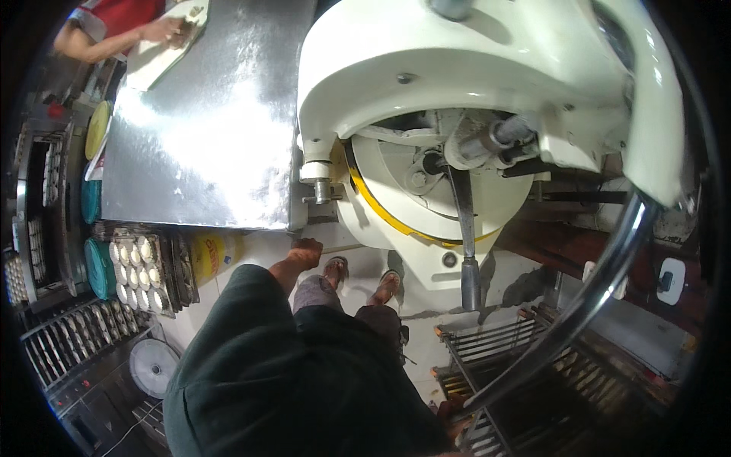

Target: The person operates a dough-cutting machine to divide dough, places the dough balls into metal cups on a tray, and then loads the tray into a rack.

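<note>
My right hand (454,417) is at the lower edge of the view, closed round the end of a long metal lever (579,305). That lever curves down from the right side of a large cream-coloured machine (426,84). Under the machine's head is a round base (426,255) with a yellow band, and a shorter lever with a grey grip (470,286) points down in front of it. My left hand (306,253) hangs just below the corner of a steel table (263,91), fingers curled and nothing visible in them.
At the far left, another person's hand (169,30) rests on a pale board (156,65) on the table. Trays of white rounded pieces (139,270) stand beside a yellow bucket (215,255). Metal racks (487,343) stand low at right, and a white fan (154,367) at lower left.
</note>
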